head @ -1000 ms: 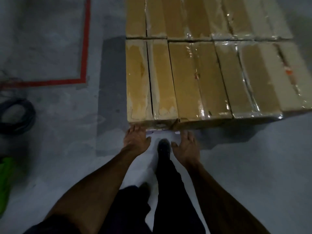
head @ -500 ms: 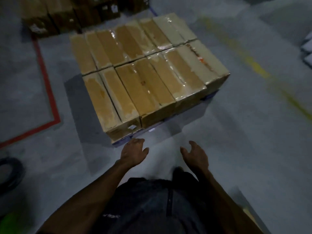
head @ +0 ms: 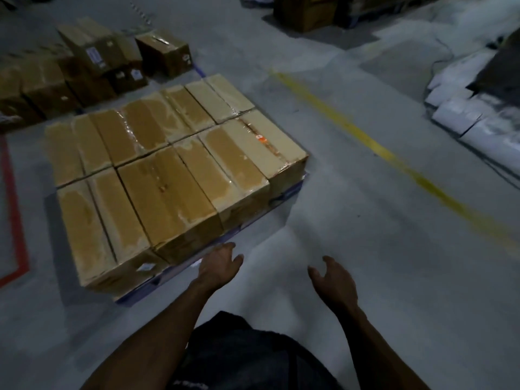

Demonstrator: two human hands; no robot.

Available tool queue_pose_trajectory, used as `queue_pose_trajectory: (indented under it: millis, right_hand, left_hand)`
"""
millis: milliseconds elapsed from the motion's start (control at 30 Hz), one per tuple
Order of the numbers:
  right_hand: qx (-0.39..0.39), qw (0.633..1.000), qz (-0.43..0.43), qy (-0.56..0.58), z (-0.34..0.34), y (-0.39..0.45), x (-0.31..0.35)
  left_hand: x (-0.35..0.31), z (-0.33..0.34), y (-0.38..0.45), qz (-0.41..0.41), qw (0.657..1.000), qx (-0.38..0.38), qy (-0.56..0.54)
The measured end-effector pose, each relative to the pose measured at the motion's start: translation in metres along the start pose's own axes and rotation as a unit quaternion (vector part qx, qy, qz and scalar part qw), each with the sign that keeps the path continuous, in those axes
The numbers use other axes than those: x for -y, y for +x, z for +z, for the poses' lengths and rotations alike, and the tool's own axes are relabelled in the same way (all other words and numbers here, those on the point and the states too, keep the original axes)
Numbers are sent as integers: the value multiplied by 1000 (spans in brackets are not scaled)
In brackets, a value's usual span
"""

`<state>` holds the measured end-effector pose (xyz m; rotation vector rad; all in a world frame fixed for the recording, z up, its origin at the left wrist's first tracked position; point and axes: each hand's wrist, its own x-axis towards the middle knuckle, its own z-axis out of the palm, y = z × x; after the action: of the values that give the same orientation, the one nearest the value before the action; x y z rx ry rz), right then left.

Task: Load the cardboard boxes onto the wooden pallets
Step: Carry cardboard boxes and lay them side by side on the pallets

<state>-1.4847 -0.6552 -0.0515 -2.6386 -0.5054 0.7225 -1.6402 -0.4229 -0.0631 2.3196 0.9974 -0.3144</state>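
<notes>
- Head view: the boxes (head: 168, 175) lie in one tight layer, two rows deep, on a pallet (head: 284, 194) whose bluish edge shows under their near and right sides; all of it sits on the grey floor (head: 351, 220), left of centre.
- The left hand (head: 218, 266) hangs over the floor just beside the pallet's near corner, fingers loosely spread and holding nothing; whether it touches the pallet edge I cannot tell.
- The right hand (head: 333, 280) is out over bare floor, well apart from the boxes, fingers relaxed and parted, empty.
- A second ago both hands were at the near edge of the stack; half a second ago they had already drawn back, and now they are still off it with a wider gap between them.
- The view has swung right and lifted since then: the stack appears more to the left, and a yellow line (head: 365, 139) on the floor crosses the right side.
- A red line (head: 15, 209) marks the floor at far left.
- More brown cartons (head: 92, 60) stand at the far left, behind the pallet.
- White packages (head: 464, 114) lie in a blurred heap at far right.
</notes>
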Motion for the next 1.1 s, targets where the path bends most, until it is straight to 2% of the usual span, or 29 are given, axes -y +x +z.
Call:
queue_pose_trajectory:
  millis: [300,533,800,1100]
  right_hand:
    - [-26,1000,-5,12,-112,129,-33]
    - [0,1000,-12,1,-169,291,-35]
    - [4,1000,-21,0,-278,473,-11]
    - [70,992,-107,1,-340,696,30]
  left_hand:
    - [-153,3,116,24,999,-10,-28]
    - [-252,16,277,-1,995,15,-98]
    - [-365,-52,445,-20,995,3,-99]
    - [-447,-82,594,-140,972,-58,-180]
